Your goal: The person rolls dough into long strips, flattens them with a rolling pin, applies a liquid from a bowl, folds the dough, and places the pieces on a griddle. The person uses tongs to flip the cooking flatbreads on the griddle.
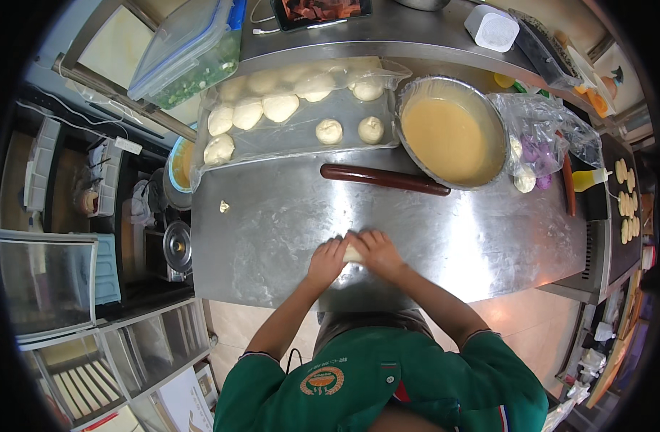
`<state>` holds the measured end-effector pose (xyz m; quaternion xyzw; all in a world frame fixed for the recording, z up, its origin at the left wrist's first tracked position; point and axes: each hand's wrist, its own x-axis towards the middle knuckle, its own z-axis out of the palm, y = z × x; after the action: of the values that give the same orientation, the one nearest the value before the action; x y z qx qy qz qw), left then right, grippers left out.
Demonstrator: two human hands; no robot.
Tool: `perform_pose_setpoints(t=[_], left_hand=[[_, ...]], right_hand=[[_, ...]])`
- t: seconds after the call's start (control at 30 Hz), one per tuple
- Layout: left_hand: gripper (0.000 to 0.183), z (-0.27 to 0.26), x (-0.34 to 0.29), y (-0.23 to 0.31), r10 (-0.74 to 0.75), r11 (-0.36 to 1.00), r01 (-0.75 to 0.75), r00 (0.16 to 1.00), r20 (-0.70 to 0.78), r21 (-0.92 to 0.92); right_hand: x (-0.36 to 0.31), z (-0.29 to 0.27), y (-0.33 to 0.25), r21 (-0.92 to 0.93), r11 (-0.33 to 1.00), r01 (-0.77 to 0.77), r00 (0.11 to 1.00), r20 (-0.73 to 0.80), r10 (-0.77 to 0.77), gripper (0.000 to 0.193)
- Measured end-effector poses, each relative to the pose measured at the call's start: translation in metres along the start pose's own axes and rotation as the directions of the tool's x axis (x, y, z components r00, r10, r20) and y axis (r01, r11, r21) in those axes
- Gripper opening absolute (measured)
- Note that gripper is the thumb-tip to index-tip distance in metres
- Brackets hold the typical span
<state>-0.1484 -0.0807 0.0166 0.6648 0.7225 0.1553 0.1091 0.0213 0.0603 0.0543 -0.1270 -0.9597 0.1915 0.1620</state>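
Observation:
Both my hands are close together at the near middle of the steel table [272, 237], on a small piece of pale dough [353, 254]. My left hand [326, 262] covers its left end with bent fingers, and my right hand [377, 253] wraps over its right end. Only a strip of the dough shows between them. Beyond my hands lies a brown rolling pin [384, 179]. To the left rests a small dough scrap [224, 207]. Farther back, a metal tray [294, 140] holds several round dough balls [280, 108], partly under clear plastic film.
A large bowl of pale yellow batter [452, 137] stands at the back right. Beside it sit a plastic bag [535, 126] and a yellow squeeze bottle [590, 178]. Small pale cakes [627, 201] lie on a dark griddle at far right. A lidded plastic box [190, 54] stands back left.

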Motion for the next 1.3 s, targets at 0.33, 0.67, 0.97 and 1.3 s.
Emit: perform_pose_setpoints(t=[0.33,0.67,0.97,1.3], left_hand=[[0.081,-0.010,-0.016,0.049,0.138,0.966,-0.079,0.963,-0.231,0.248],[0.072,-0.024,0.015,0.002,0.218,0.975,-0.219,0.976,0.019,0.046],[0.083,-0.010,0.003,0.053,0.173,0.984,-0.172,0.984,-0.039,0.034],[0.078,-0.002,0.032,0.017,0.002,0.996,0.005,0.997,-0.078,0.086]], right_hand=[[-0.057,0.017,-0.011,-0.365,0.914,-0.177,0.973,0.074,0.218,0.077],[-0.033,-0.019,0.015,-0.284,0.955,-0.080,0.985,0.122,0.119,0.068],[-0.059,-0.008,-0.017,-0.216,0.950,-0.224,0.962,0.109,0.251,0.075],[-0.031,0.001,0.030,-0.344,0.837,-0.425,0.897,-0.035,0.441,0.075]])
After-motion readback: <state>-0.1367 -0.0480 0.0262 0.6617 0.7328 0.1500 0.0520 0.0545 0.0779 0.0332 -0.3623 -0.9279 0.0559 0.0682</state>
